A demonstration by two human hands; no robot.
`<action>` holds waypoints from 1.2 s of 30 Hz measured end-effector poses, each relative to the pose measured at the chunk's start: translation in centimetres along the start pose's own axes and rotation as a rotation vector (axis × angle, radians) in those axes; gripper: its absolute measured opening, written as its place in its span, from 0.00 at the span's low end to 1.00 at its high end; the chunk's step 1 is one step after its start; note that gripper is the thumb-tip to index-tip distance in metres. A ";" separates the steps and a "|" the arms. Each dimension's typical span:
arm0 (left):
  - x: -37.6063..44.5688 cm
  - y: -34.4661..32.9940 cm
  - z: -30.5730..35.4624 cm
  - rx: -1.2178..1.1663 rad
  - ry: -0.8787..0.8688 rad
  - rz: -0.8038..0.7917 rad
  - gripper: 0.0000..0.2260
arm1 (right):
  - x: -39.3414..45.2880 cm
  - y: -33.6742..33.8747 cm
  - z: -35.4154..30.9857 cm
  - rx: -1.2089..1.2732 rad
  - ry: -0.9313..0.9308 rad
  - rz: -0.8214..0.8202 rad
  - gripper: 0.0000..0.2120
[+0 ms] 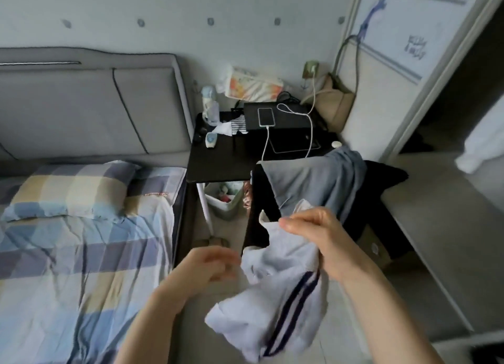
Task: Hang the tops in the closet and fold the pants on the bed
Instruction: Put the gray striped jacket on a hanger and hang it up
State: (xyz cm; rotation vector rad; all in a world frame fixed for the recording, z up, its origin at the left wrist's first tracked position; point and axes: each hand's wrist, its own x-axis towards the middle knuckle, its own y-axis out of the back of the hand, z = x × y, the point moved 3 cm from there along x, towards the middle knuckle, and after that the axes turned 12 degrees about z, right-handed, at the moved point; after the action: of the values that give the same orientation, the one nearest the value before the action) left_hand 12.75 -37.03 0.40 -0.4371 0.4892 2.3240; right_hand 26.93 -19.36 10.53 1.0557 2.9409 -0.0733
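Note:
My right hand (313,230) grips a white garment with dark side stripes (275,301), which hangs bunched in front of me over the floor. To its left my left hand (211,265) is blurred, its fingers loosely curled just beside the white fabric; whether it touches the cloth is unclear. Behind the garment, a grey piece of clothing (321,181) and a black one (381,178) lie draped over a dark chair back (259,200). The bed (81,268) with its checked sheet lies at the left. The closet (450,104) stands open at the right.
A black bedside table (218,159) carries a phone on a charging cable (266,117), a bottle and a tissue pack. Under it stands a small bin (226,200). A checked pillow (68,192) lies at the head of the bed. A beige bag (335,102) hangs by the closet.

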 end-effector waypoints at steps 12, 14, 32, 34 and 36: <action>8.3 -24.1 12.2 0.328 -0.666 -0.065 0.28 | -2.7 15.3 -3.6 -0.288 0.152 0.262 0.25; 9.1 -27.4 13.2 0.482 -0.728 -0.113 0.35 | -2.7 17.5 -4.3 -0.383 0.202 0.345 0.23; 17.1 -40.5 25.0 0.670 -0.369 -0.677 0.16 | 4.2 31.6 -11.7 -0.935 0.527 1.120 0.29; 16.6 -40.8 27.7 0.430 -0.140 -0.794 0.15 | 5.0 32.6 -13.6 -1.072 0.588 1.184 0.29; 15.8 -41.4 30.6 0.300 0.005 -0.875 0.14 | 5.4 33.5 -15.5 -1.234 0.621 1.234 0.28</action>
State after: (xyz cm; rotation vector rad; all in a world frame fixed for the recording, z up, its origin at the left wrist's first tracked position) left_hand 25.76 14.14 10.94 -0.4022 0.5056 1.3857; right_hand 44.07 10.66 24.50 2.2988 1.3031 1.8948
